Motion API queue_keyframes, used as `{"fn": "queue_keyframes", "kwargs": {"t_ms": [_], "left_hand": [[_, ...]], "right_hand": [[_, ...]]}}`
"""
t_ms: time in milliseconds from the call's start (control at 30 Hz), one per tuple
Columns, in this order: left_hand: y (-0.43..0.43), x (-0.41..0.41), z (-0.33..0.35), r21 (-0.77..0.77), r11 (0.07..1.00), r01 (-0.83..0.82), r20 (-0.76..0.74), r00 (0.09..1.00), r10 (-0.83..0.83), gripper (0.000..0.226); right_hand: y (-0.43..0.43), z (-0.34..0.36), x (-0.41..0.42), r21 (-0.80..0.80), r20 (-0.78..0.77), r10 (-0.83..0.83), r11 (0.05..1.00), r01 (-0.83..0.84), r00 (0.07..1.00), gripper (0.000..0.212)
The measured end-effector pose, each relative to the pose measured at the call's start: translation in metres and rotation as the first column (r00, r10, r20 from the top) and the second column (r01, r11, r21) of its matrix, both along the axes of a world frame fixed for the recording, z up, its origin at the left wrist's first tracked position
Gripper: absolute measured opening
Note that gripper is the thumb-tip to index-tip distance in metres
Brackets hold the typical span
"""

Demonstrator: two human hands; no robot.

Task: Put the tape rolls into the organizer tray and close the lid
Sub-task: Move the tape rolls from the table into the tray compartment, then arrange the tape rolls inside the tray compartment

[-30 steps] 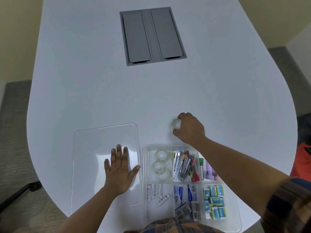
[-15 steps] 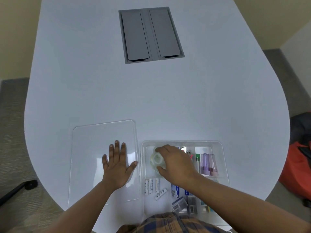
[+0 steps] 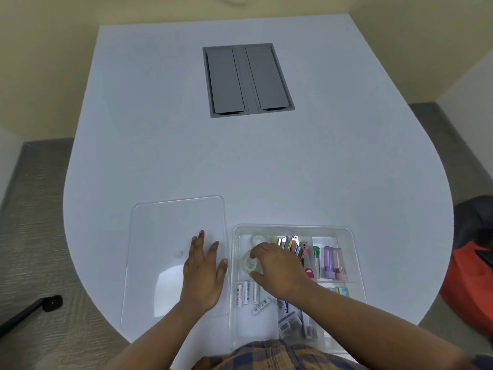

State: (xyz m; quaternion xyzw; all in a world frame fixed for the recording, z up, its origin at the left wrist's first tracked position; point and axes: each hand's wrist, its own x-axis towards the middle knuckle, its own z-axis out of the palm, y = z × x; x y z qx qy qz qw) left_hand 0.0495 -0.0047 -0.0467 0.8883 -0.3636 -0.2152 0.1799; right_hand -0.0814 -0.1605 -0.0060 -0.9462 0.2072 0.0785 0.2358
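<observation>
The clear organizer tray sits at the near edge of the white table. In its far-left compartment lie clear tape rolls, one behind another. My right hand reaches into that compartment, its fingertips and thumb around a clear tape roll; the hand hides the rolls under it. The clear lid lies flat on the table to the left of the tray. My left hand rests palm down on the lid's right part, fingers spread.
Other tray compartments hold white batteries, a bundle of coloured clips and tools, purple and pink cases and small boxes. A grey cable hatch is set in the table's far middle. An orange and black bag lies on the floor right.
My right hand carried a tape roll from the table behind the tray down into the far-left compartment. My left hand stayed flat on the lid. The camera tilted upward.
</observation>
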Motion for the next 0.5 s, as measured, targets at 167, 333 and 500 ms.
{"fn": "queue_keyframes", "kwargs": {"t_ms": [167, 333, 500], "left_hand": [[0.006, -0.023, 0.014, -0.137, 0.983, 0.123, -0.013, 0.992, -0.126, 0.073], [0.02, -0.035, 0.017, -0.133, 0.962, 0.24, -0.03, 0.969, -0.246, 0.071], [0.021, -0.033, 0.021, -0.169, 0.95, 0.263, 0.028, 0.965, -0.262, 0.055]], "right_hand": [[0.005, 0.001, -0.02, -0.003, 0.093, -0.013, 1.0, 0.013, 0.996, 0.038], [0.005, 0.001, -0.06, -0.066, 0.072, -0.119, 0.99, 0.124, 0.99, 0.051], [-0.005, 0.001, -0.092, -0.131, -0.018, -0.187, 0.974, 0.183, 0.982, 0.066]]}}
